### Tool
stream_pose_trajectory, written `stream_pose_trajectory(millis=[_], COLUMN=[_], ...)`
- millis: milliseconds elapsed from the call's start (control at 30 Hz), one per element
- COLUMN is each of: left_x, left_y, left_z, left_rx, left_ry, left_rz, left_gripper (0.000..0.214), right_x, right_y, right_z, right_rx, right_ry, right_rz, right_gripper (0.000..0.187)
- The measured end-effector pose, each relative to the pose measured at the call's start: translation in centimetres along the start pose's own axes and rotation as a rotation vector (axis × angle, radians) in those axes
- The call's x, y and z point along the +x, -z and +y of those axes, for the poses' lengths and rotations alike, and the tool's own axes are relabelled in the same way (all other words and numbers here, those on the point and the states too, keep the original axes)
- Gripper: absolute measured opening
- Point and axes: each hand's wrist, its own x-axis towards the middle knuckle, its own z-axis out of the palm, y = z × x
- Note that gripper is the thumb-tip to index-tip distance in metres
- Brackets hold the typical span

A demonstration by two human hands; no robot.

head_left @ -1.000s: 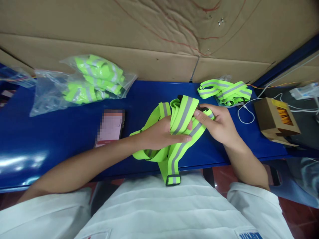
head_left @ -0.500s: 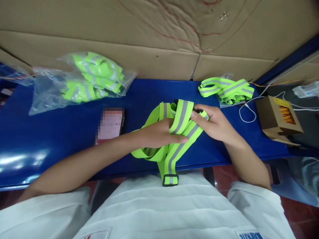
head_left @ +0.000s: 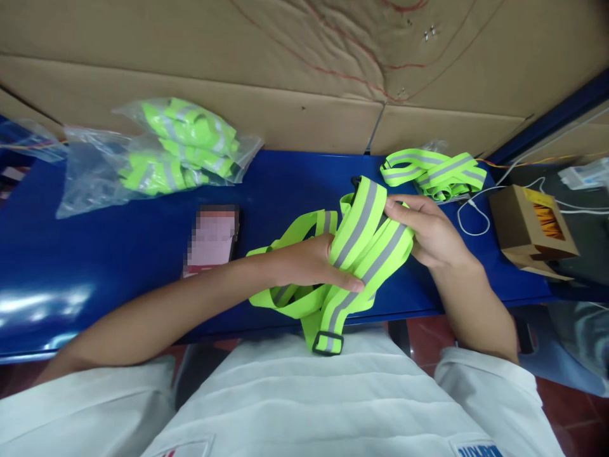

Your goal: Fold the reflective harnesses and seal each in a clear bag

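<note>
A neon-yellow reflective strap vest (head_left: 361,238) with grey stripes lies bunched over the front of the blue table (head_left: 118,254). My left hand (head_left: 309,261) is closed on its folded bands from the left, thumb on top. From the right, my right hand (head_left: 431,230) grips the upper fold with fingers curled round it. A strap end with a black buckle (head_left: 327,343) hangs over the table edge onto my lap.
Clear plastic bags of folded vests (head_left: 162,155) lie at the back left. Another loose vest (head_left: 435,172) sits at the back right. A pixelated card or phone (head_left: 212,238) lies left of my hands. A small open cardboard box (head_left: 530,225) and white cable (head_left: 476,216) are at right. Cardboard walls stand behind.
Both hands have lifted and turned the folded bands a little to the right; my right hand has moved up and right, now wrapped round the upper fold.
</note>
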Motion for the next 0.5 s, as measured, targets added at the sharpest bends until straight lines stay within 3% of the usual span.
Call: stream_pose_trajectory(millis=[167, 300, 400, 500], left_x=[0.4, 0.5, 0.2, -0.2], left_y=[0.3, 0.4, 0.1, -0.4], left_z=[-1.0, -1.1, -0.4, 0.4], left_rx=[0.189, 0.269, 0.294, 0.291], left_ry=[-0.008, -0.04, -0.064, -0.061], left_rz=[0.103, 0.173, 0.226, 0.234], left_gripper=[0.043, 0.042, 0.045, 0.049], right_x=[-0.4, -1.1, -1.3, -1.2], right_y=[0.3, 0.1, -0.2, -0.4], right_z=[0.5, 1.1, 1.5, 1.6], right_rx=[-0.523, -0.728, -0.776, -0.727], right_ry=[0.465, 0.714, 0.797, 0.772], right_rz=[0.204, 0.266, 0.346, 0.378], right_gripper=[0.034, 0.023, 0.024, 0.024])
